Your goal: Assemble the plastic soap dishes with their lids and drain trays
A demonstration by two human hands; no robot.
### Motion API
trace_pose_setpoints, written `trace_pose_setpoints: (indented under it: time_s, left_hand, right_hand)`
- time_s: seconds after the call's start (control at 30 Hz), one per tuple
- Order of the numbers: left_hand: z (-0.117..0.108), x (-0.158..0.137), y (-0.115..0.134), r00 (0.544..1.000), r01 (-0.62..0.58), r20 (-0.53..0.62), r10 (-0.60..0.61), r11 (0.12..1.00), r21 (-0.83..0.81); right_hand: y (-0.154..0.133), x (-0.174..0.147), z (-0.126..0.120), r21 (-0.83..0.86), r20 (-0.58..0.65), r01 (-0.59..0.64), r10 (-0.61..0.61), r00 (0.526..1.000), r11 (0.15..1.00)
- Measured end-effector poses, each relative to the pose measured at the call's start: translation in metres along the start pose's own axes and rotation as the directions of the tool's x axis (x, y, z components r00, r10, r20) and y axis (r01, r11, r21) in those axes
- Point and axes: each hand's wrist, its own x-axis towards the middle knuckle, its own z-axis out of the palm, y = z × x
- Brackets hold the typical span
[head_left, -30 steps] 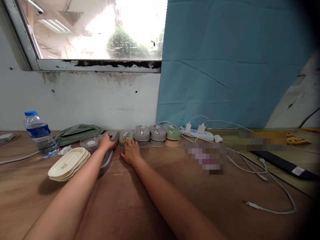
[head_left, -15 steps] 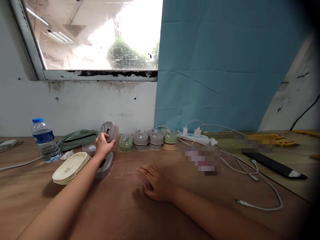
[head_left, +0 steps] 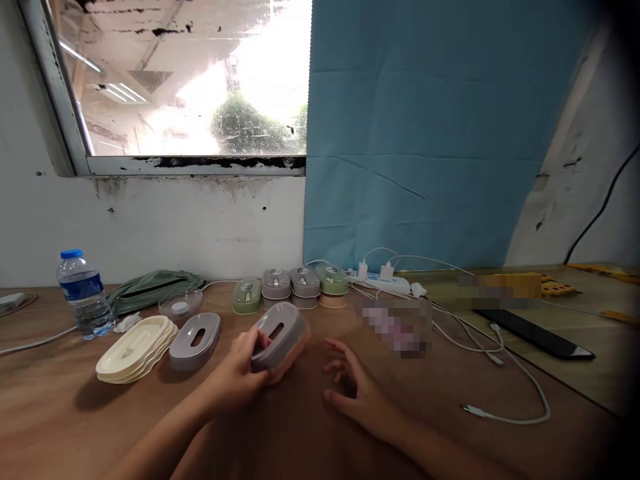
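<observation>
My left hand (head_left: 245, 373) grips a grey oval plastic cover (head_left: 287, 327) with a slot in its top. A peach-coloured layer shows beneath the cover, which is tilted above the middle of the table. To its right, my right hand (head_left: 357, 393) has its fingers apart and curved, holding nothing. Left of my left hand, a second grey slotted cover (head_left: 187, 351) lies on the table. Beside that is a stack of cream oval plastic pieces (head_left: 133, 350). Behind them sits a clear shallow dish (head_left: 180, 305) with a white disc in it.
Several grey and green lidded boxes (head_left: 277, 285) stand in a row near the wall. A water bottle (head_left: 85, 293) and green pouch (head_left: 150, 290) are at the left. On the right are a power strip (head_left: 385, 283), white cables (head_left: 520, 421) and a black flat object (head_left: 535, 333).
My left hand has brought the grey cover from the back left toward the middle front. My right hand has shifted right, with its fingers turned toward the cover. The view has also moved slightly.
</observation>
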Motion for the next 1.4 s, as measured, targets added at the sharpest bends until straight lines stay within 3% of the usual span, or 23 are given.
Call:
trace_pose_setpoints:
  time_s: [0.1,0.37,0.63,0.87,1.0,1.17,1.3,1.4]
  left_hand:
    - [0.009,-0.013,0.005,0.99,-0.069,0.121,0.067,0.998,0.009]
    - [0.019,-0.023,0.0,0.942,-0.257,0.225,0.247,0.966,0.015]
    - [0.027,-0.024,-0.005,0.937,-0.343,0.101,0.336,0.937,0.066]
    - [0.025,-0.017,-0.019,0.955,-0.252,-0.108,0.275,0.949,0.191]
    - [0.027,-0.015,-0.025,0.956,-0.185,-0.184,0.228,0.957,0.225]
    - [0.025,-0.018,-0.021,0.933,-0.159,-0.29,0.212,0.968,0.196]
    - [0.021,-0.021,-0.015,0.946,-0.233,-0.195,0.259,0.961,0.149]
    - [0.021,-0.024,-0.01,0.941,-0.32,-0.071,0.332,0.936,0.148]
  right_hand:
    - [0.007,0.004,0.003,0.169,0.011,-0.042,0.04,0.999,0.985]
    - [0.002,0.009,-0.009,0.245,0.166,0.059,-0.102,0.981,0.968]
    - [0.012,0.01,-0.008,0.094,0.126,0.08,-0.092,0.988,0.992]
    - [0.008,0.013,-0.018,-0.041,0.234,0.022,-0.012,0.972,0.999]
    - [0.003,0.013,-0.017,-0.082,0.21,-0.019,0.036,0.977,0.996]
    - [0.001,0.017,-0.007,-0.06,0.175,0.025,-0.014,0.984,0.998]
    - [0.005,0.021,-0.001,0.034,0.214,0.049,-0.055,0.975,0.998]
    - [0.006,0.021,-0.003,0.183,0.131,0.117,-0.142,0.981,0.976]
